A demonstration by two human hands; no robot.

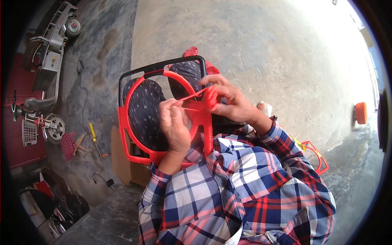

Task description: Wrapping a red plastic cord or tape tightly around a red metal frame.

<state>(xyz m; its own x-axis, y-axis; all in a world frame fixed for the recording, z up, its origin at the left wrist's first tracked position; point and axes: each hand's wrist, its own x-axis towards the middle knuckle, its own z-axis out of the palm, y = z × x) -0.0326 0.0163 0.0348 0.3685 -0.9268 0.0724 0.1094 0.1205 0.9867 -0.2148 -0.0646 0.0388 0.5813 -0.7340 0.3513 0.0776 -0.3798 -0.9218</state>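
Observation:
On my lap rests a frame (200, 119) with rounded corners and a ring inside it. Red strip covers its near and left sides and most of the ring; the far bar (163, 64) is bare black. Over the ring's right side, my right hand (234, 100) grips a small bundle of red strip (210, 98). My left hand (175, 124), closed in a pinch, holds a length of this strip, and two strands stretch between the hands. The left fingertips partly hide what they pinch. Below the hands, a flat red piece joins the ring to the frame's right side.
A yellow-handled screwdriver (93, 132) lies on the concrete floor at left, near a small stool (69, 145) and a brown board (120, 157). Farther left stand a bicycle (55, 128) and a silver vehicle (53, 65). Another red frame (318, 157) lies to my right.

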